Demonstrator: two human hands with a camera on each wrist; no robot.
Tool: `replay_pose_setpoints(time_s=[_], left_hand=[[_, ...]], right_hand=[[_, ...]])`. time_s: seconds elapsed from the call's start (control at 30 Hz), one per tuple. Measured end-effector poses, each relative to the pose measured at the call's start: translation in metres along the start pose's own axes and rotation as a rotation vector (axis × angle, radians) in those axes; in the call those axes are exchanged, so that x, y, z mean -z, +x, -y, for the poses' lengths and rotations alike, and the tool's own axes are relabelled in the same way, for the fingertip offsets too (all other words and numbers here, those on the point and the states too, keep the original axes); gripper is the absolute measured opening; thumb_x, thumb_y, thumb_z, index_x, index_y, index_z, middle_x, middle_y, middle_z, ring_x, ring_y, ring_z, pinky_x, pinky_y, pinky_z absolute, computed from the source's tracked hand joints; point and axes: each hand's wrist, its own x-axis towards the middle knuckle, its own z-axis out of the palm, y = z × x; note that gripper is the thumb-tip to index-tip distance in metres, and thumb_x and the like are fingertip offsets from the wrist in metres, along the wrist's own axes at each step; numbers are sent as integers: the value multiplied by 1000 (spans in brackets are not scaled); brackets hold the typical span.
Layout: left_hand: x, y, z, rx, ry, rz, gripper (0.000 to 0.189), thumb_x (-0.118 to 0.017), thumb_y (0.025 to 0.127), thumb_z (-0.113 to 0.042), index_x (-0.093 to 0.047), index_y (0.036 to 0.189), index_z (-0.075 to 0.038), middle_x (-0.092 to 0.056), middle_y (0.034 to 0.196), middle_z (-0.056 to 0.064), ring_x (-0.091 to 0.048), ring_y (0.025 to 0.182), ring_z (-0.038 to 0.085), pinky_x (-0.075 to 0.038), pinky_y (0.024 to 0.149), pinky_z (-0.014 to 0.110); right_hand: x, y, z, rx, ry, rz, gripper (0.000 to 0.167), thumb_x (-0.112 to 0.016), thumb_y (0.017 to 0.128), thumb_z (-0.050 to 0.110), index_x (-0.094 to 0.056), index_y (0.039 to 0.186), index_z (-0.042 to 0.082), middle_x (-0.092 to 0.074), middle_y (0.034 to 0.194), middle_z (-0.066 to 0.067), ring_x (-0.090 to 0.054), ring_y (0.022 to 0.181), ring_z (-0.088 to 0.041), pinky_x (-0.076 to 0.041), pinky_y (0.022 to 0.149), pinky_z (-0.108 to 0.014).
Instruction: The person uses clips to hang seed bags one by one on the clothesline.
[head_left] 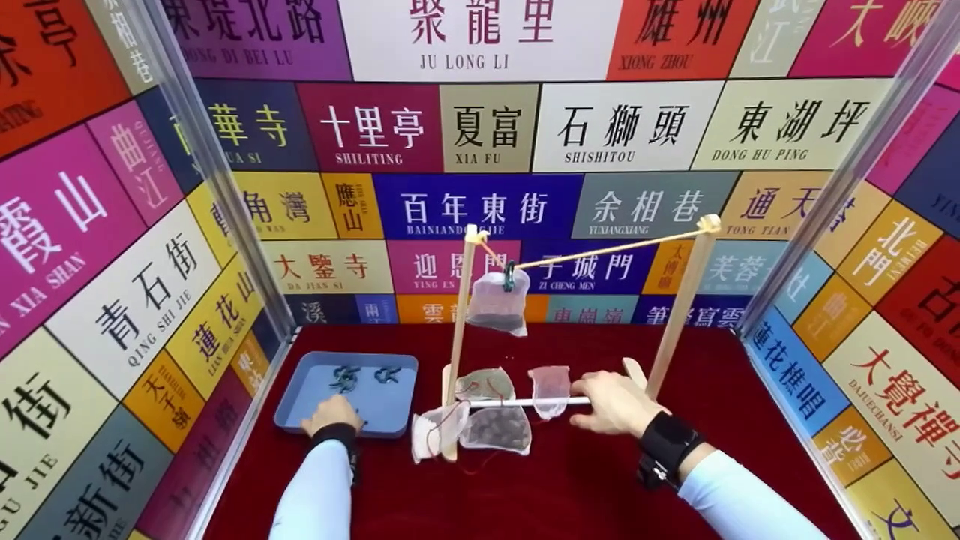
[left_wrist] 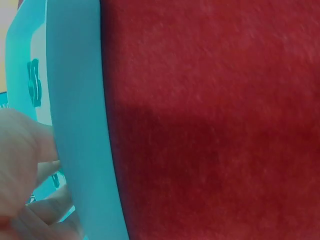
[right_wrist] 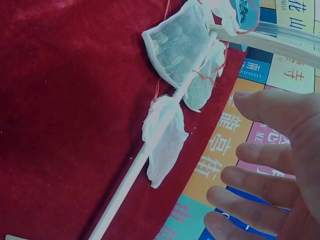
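My left hand (head_left: 332,415) reaches over the near rim of a blue tray (head_left: 300,375), its fingertips down inside, close to a small dark green clip (left_wrist: 55,179). More green clips (head_left: 345,378) lie in the tray. My right hand (head_left: 616,403), fingers spread and nothing in its grasp, is beside the right end of a white rod (head_left: 559,402). The rod runs low between two wooden posts, with several mesh drawstring bags (head_left: 495,429) along it. Above, one mesh bag (head_left: 497,301) hangs by a green clip (head_left: 509,276) from a string (head_left: 600,250).
The left post (head_left: 459,322) and right post (head_left: 681,315) stand on wooden feet on a red cloth (head_left: 570,487). Red cords trail from the bags. Panels with printed signs (head_left: 480,202) enclose the back and sides, with clear edging at the corners.
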Motion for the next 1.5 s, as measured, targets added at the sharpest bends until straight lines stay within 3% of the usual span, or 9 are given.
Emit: replay_pose_setpoints(time_s=[0.23, 0.43, 0.53, 0.8, 1.0, 1.13, 1.23, 1.4, 1.5], left_hand=[[-4, 4, 3, -41, -60, -62, 28, -80, 92, -13, -79, 109, 8, -79, 119, 38, -77, 111, 57, -64, 94, 68], [-5, 6, 6, -84, -55, -97, 10, -77, 91, -10, -82, 93, -1, -82, 110, 32, -79, 104, 54, -65, 90, 65], [-1, 6, 5, -125, -85, -143, 9, -75, 91, -10, -82, 89, -4, -83, 106, 29, -79, 102, 53, -64, 90, 65], [16, 1, -3, -281, -194, -275, 28, -76, 96, -13, -84, 118, 2, -83, 114, 29, -78, 109, 55, -64, 97, 66], [21, -12, -21, -405, -248, -308, 16, -83, 96, -13, -85, 104, 0, -85, 93, 20, -80, 88, 44, -65, 86, 60], [23, -22, -40, -466, -293, -300, 16, -83, 98, -14, -86, 104, 0, -84, 86, 17, -78, 77, 36, -65, 80, 56], [27, -31, -55, -506, -309, -296, 15, -84, 98, -13, -86, 102, 1, -82, 81, 15, -75, 72, 32, -63, 75, 52], [33, -45, -77, -533, -312, -265, 10, -83, 95, -15, -82, 87, -9, -77, 71, 5, -67, 63, 18, -52, 64, 35], [36, -54, -89, -551, -350, -208, 9, -79, 94, -14, -82, 86, -11, -80, 69, 3, -71, 60, 14, -52, 62, 29]], right_hand=[[-3, -6, -4, -13, 3, -12, 38, -93, 82, 36, -85, 111, 14, -84, 104, -6, -81, 100, -35, -31, 120, -85], [-4, -7, -5, -5, 5, -12, 39, -93, 82, 37, -84, 111, 12, -84, 102, -6, -81, 100, -35, -32, 119, -87], [-3, -7, -3, -6, 3, -4, 37, -93, 82, 37, -84, 110, 14, -84, 99, -4, -80, 98, -34, -35, 117, -87], [-2, -3, 4, -42, 6, 1, 39, -94, 83, 42, -85, 111, 17, -86, 102, -4, -80, 98, -31, -37, 112, -78], [-3, 0, 6, -60, 19, -6, 34, -93, 82, 41, -84, 105, 17, -85, 98, -3, -79, 95, -32, -41, 107, -76], [-4, 3, 9, -30, 50, -4, 28, -93, 84, 38, -82, 99, 18, -82, 91, 0, -76, 83, -26, -54, 92, -63], [-3, 5, 11, 12, 79, -15, 27, -93, 84, 35, -81, 100, 16, -81, 89, 1, -71, 76, -19, -57, 69, -46], [-1, 7, 16, 74, 92, -63, 28, -93, 85, 38, -82, 101, 17, -80, 88, 5, -64, 73, -12, -55, 65, -36], [0, 8, 21, 105, 97, -103, 27, -92, 86, 38, -81, 100, 18, -78, 85, 7, -62, 71, -11, -52, 63, -33]])
